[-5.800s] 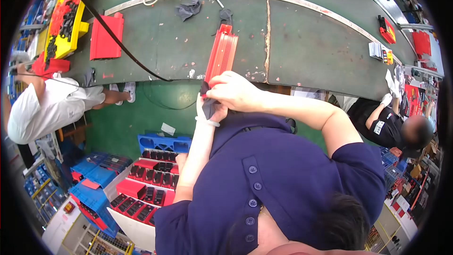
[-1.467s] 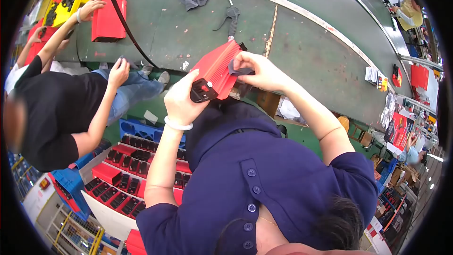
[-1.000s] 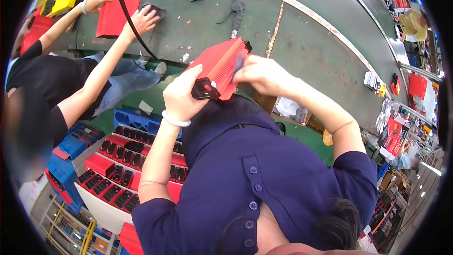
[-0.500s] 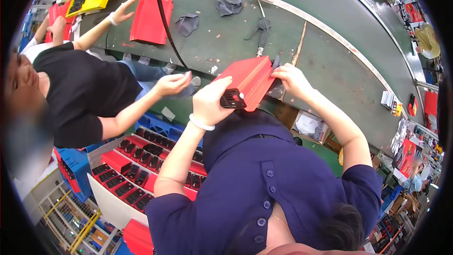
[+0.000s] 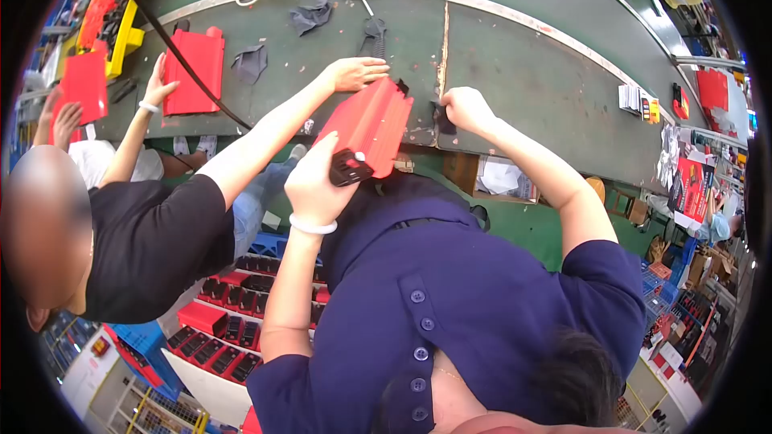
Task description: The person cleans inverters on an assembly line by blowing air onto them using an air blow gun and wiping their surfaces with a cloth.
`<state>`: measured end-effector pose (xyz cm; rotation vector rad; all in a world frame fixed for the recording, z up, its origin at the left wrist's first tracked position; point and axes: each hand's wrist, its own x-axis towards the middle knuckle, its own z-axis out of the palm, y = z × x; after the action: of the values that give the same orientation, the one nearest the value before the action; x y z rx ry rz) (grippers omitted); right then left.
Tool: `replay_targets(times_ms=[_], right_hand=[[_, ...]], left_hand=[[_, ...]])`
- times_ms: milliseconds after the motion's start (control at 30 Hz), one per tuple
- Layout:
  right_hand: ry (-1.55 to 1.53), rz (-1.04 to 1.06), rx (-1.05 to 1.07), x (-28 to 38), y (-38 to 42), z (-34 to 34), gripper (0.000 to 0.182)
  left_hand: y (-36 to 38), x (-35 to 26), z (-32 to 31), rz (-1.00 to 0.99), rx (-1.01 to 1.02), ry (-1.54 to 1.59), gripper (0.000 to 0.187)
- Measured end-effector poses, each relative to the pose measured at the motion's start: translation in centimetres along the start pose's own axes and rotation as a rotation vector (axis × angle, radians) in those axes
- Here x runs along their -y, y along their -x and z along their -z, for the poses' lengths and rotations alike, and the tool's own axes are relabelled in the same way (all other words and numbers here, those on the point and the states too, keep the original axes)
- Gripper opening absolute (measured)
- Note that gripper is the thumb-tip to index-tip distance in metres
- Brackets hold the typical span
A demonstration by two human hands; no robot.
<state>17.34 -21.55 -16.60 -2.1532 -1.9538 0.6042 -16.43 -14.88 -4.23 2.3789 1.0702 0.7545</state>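
Observation:
My left hand, with a white bracelet at the wrist, grips the black end of a long red ribbed casing tilted up toward the green table. My right hand is off the casing and closed on a small dark cloth at the table's near edge. A co-worker in a black shirt reaches across from the left; that person's hand touches the far end of the casing.
The co-worker's other hand rests by a second red casing on the table. Dark rags and a black tool lie nearby. Trays of red and black parts stand below left. Small boxes sit at the right.
My right hand has left the casing and dropped to the table edge with the cloth. The co-worker's arm has stretched out to the casing's far end. My left hand keeps its grip.

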Motion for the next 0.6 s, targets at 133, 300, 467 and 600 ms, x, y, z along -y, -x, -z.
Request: replay_targets(times_ms=[133,300,467,600], right_hand=[[-0.89,-0.334,-0.008,-0.8,0.0,0.5,0.024],[-1.108,-0.312,-0.107,1.9,1.9,5.5,0.03],[-0.91,-0.295,-0.08,2.9,1.9,5.6,0.023],[-0.949,-0.155,-0.137,6.3,1.6,4.5,0.022]], left_hand=[[1.0,0.0,-0.4,0.027,-0.026,0.009,0.06],[1.0,-1.5,0.8,-0.077,-0.057,-0.085,0.052],[1.8,-2.0,2.9,-0.141,-0.035,-0.182,0.052],[2.7,-3.7,5.5,-0.133,-0.03,-0.195,0.051]])
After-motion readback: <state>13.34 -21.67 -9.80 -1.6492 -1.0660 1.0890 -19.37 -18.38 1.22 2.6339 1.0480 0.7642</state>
